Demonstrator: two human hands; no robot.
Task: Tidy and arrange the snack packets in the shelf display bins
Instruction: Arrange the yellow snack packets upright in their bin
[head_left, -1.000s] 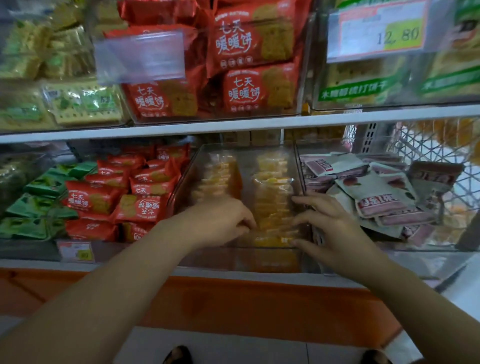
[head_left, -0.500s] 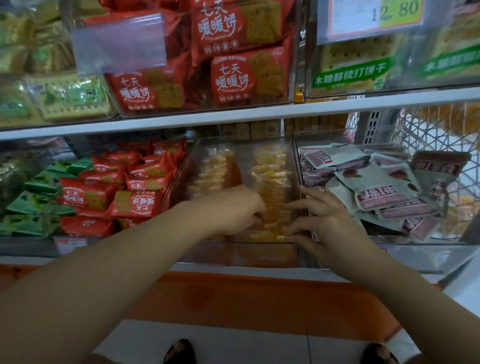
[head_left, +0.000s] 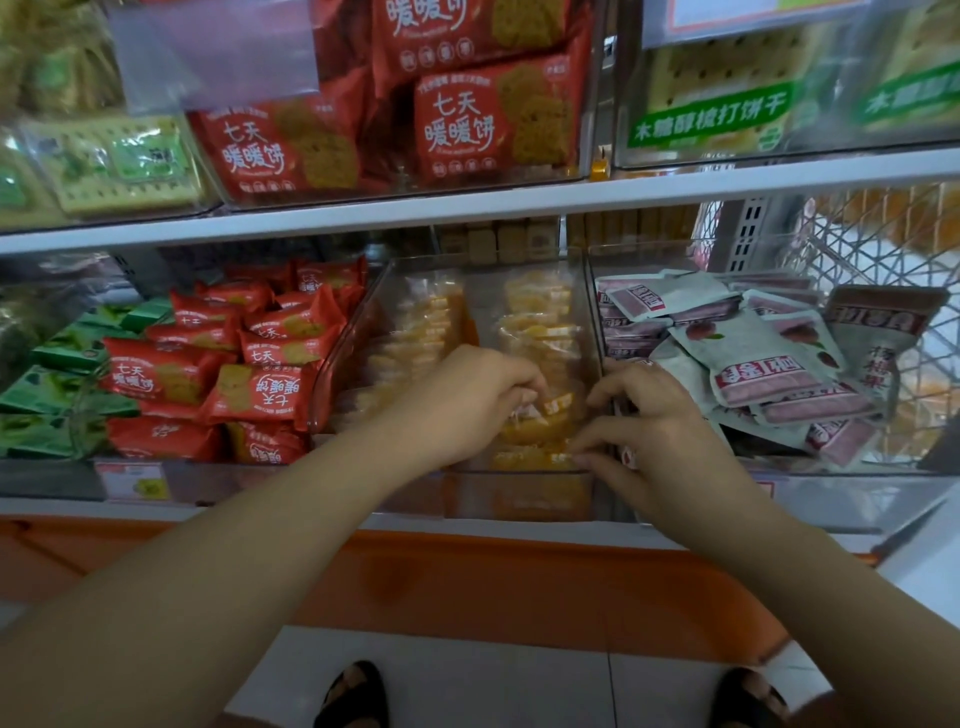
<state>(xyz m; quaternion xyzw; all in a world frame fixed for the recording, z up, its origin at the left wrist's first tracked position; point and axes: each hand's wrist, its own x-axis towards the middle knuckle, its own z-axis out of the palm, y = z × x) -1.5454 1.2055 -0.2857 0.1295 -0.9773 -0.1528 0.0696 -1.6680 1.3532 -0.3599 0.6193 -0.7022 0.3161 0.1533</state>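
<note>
Nearest the camera, two dark open-toed shoes (head_left: 353, 693) stand on pale smooth floor tile, in front of a glossy orange base panel (head_left: 519, 582).

Both bare forearms reach into the clear hard-plastic bin (head_left: 595, 312) in the middle of the lower shelf. The left hand (head_left: 467, 400) is curled, and its fingertips pinch a labelled packet (head_left: 553, 404), which is clear crinkled film over a yellow filling with a small orange label. Its print is too blurred to read. The right hand (head_left: 660, 415) has its upper fingers spread, while the thumb and a lower finger close on the edge of the front packet (head_left: 535, 458), just behind the bin's front wall. The yellow packets (head_left: 540, 332) lie in two rows running back through this bin.

Left of the bin lie red foil pillow packets (head_left: 260, 389) printed 七天暖暖饼, and beyond them green packets (head_left: 52, 389). To the right is a loose heap of pale matte pouches (head_left: 753, 364) with maroon label bands.

A white shelf edge (head_left: 467, 208) runs above. On it stand larger red packs (head_left: 467, 130) with the same lettering, and cracker packs (head_left: 711, 114) with a green band reading 木糖醇梳打饼干.
</note>
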